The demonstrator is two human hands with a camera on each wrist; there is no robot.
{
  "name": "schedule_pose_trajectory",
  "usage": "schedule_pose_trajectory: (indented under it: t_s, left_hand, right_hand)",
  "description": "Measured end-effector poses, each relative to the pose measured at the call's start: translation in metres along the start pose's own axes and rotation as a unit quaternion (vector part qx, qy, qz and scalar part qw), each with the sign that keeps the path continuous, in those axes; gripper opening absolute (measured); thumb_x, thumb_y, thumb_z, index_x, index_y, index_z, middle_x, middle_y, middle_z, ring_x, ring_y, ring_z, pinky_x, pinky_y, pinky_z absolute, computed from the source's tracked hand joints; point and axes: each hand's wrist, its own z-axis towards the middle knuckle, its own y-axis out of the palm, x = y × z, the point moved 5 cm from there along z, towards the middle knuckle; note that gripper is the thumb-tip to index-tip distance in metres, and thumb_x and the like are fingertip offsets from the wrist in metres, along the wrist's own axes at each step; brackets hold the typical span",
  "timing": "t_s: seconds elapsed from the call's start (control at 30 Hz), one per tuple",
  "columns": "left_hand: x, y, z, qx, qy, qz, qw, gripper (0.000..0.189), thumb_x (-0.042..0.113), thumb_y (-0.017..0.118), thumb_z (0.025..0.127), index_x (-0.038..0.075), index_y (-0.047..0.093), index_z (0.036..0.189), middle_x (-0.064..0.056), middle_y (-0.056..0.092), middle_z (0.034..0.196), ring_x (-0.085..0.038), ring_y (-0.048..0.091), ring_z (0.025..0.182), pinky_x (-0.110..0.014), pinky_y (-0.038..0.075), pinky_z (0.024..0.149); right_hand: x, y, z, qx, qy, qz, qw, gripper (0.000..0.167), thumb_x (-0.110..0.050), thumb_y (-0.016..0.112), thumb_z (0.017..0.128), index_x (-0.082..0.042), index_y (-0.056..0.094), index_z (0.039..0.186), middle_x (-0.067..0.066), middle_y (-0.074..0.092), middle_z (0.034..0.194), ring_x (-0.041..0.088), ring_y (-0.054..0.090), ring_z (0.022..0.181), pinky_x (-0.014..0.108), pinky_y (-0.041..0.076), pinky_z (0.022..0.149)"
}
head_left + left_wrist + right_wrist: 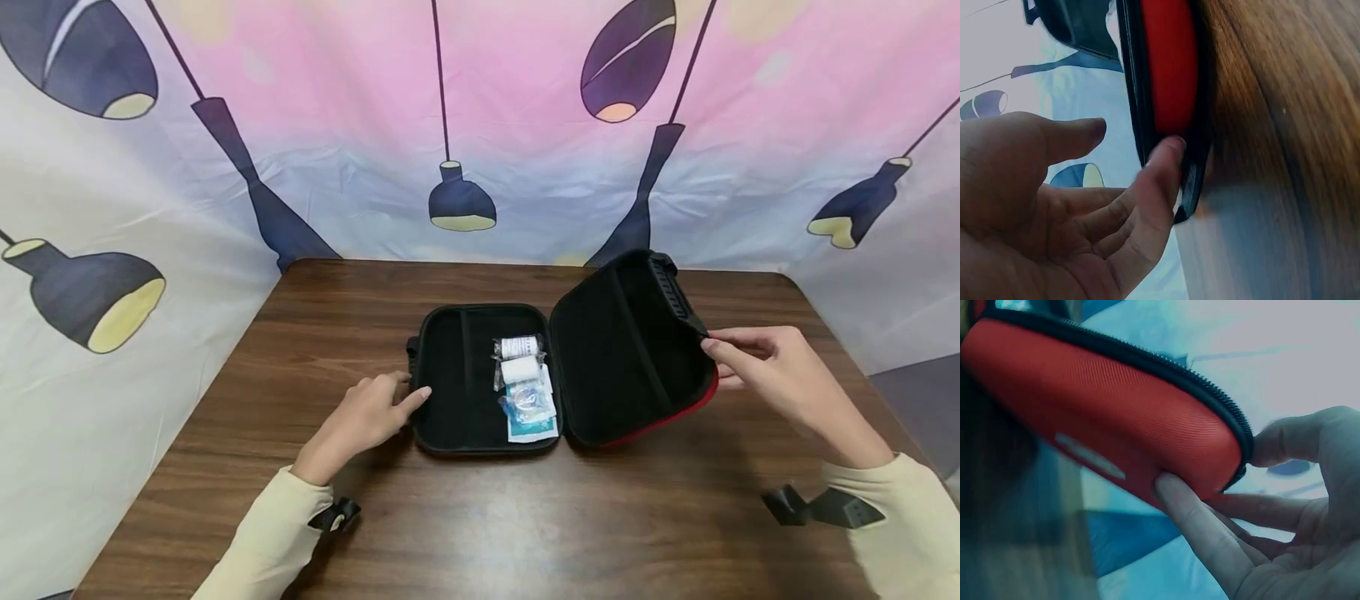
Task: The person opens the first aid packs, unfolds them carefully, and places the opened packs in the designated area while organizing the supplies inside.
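A red zippered case [1110,381] with a black lining stands opened out on the table. Its base [442,379] lies flat, while the lid [600,367] leans up to the right. Along the base's right side lie two wrapped white rolls [520,371] and blue-white packets [532,417]. My left hand [371,414] is at the base's left edge; in the left wrist view a finger touches the red side and the thumb stands apart from it. My right hand [783,379] pinches the lid's right edge between thumb and fingers, with a fingertip on the red shell.
The brown wooden table [480,525] carries the case near its middle. Behind it hangs a cloth [375,192] printed with lamps. Black straps circle both wrists, over cream sleeves [262,533].
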Motion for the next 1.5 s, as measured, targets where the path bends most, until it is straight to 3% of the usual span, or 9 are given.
schedule_pose_trajectory:
  t_s: [0.13, 0.37, 0.5, 0.63, 0.8, 1.1, 1.3, 1.5]
  left_hand:
    - [-0.006, 0.000, 0.005, -0.004, -0.018, 0.002, 0.9998, 0.064, 0.038, 0.054, 0.106, -0.013, 0.045, 0.144, -0.004, 0.059, 0.060, -0.017, 0.056, 0.050, -0.038, 0.049, 0.064]
    - [-0.017, 0.002, 0.010, -0.010, -0.029, -0.014, 0.9994, 0.056, 0.021, 0.057, 0.105, -0.014, 0.040, 0.146, -0.003, 0.061, 0.062, -0.017, 0.060, 0.052, -0.033, 0.048, 0.052]
    - [-0.020, 0.001, 0.012, -0.005, -0.020, -0.017, 0.9996, 0.052, 0.018, 0.057, 0.105, -0.013, 0.043, 0.144, -0.004, 0.065, 0.072, -0.015, 0.061, 0.055, -0.032, 0.048, 0.054]
    - [-0.022, -0.001, 0.015, -0.008, -0.016, -0.025, 0.9995, 0.051, 0.017, 0.056, 0.105, -0.013, 0.044, 0.144, -0.006, 0.069, 0.085, -0.014, 0.062, 0.059, -0.032, 0.050, 0.054]
    - [-0.023, -0.002, 0.016, -0.018, -0.021, -0.032, 0.9991, 0.052, 0.017, 0.055, 0.105, -0.012, 0.042, 0.146, -0.008, 0.070, 0.091, -0.015, 0.062, 0.061, -0.032, 0.051, 0.054]
    - [-0.025, -0.001, 0.017, -0.024, -0.020, -0.037, 0.9988, 0.055, 0.017, 0.056, 0.105, -0.015, 0.039, 0.146, -0.003, 0.067, 0.077, -0.016, 0.061, 0.058, -0.033, 0.050, 0.053]
    - [-0.023, 0.001, 0.020, -0.029, -0.019, -0.031, 0.9989, 0.054, 0.018, 0.056, 0.105, -0.014, 0.040, 0.146, -0.003, 0.065, 0.075, -0.015, 0.061, 0.057, -0.033, 0.050, 0.053]
    - [-0.020, 0.000, 0.022, -0.033, -0.017, -0.025, 0.9990, 0.053, 0.018, 0.055, 0.106, -0.013, 0.040, 0.147, -0.003, 0.063, 0.071, -0.016, 0.061, 0.056, -0.033, 0.050, 0.053]
  right_hand:
    - [0.022, 0.005, 0.002, -0.020, 0.018, 0.034, 0.9991, 0.050, -0.021, 0.052, 0.107, 0.020, 0.050, 0.136, 0.038, 0.059, 0.127, 0.008, 0.074, 0.079, 0.027, 0.059, 0.069]
    - [0.056, 0.012, 0.007, -0.047, 0.056, 0.054, 0.9959, 0.050, -0.020, 0.053, 0.107, 0.022, 0.051, 0.133, 0.038, 0.060, 0.126, 0.013, 0.075, 0.080, 0.034, 0.061, 0.072]
    - [0.074, 0.016, 0.009, -0.064, 0.080, 0.037, 0.9940, 0.049, -0.022, 0.060, 0.104, 0.021, 0.057, 0.128, 0.026, 0.071, 0.109, 0.020, 0.075, 0.080, 0.037, 0.061, 0.073]
    - [0.079, 0.016, 0.012, -0.054, 0.067, -0.028, 0.9959, 0.047, -0.026, 0.062, 0.103, 0.017, 0.063, 0.122, 0.016, 0.074, 0.095, 0.024, 0.074, 0.076, 0.036, 0.060, 0.068]
    - [0.060, 0.015, 0.023, -0.011, 0.030, -0.114, 0.9930, 0.049, -0.035, 0.063, 0.101, 0.008, 0.067, 0.124, 0.011, 0.075, 0.088, 0.024, 0.072, 0.071, 0.032, 0.054, 0.059]
    - [0.012, 0.041, 0.055, -0.028, -0.043, -0.107, 0.9929, 0.040, -0.024, 0.073, 0.096, 0.007, 0.069, 0.121, 0.010, 0.074, 0.089, 0.025, 0.070, 0.069, 0.030, 0.052, 0.057]
    - [-0.015, 0.068, 0.078, -0.044, -0.067, -0.126, 0.9889, 0.038, -0.023, 0.076, 0.093, 0.003, 0.072, 0.119, 0.005, 0.073, 0.089, 0.015, 0.066, 0.070, 0.034, 0.052, 0.065]
    - [-0.035, 0.099, 0.097, -0.062, -0.087, -0.135, 0.9850, 0.041, -0.023, 0.078, 0.091, 0.002, 0.071, 0.122, 0.003, 0.072, 0.089, 0.014, 0.064, 0.069, 0.036, 0.051, 0.066]
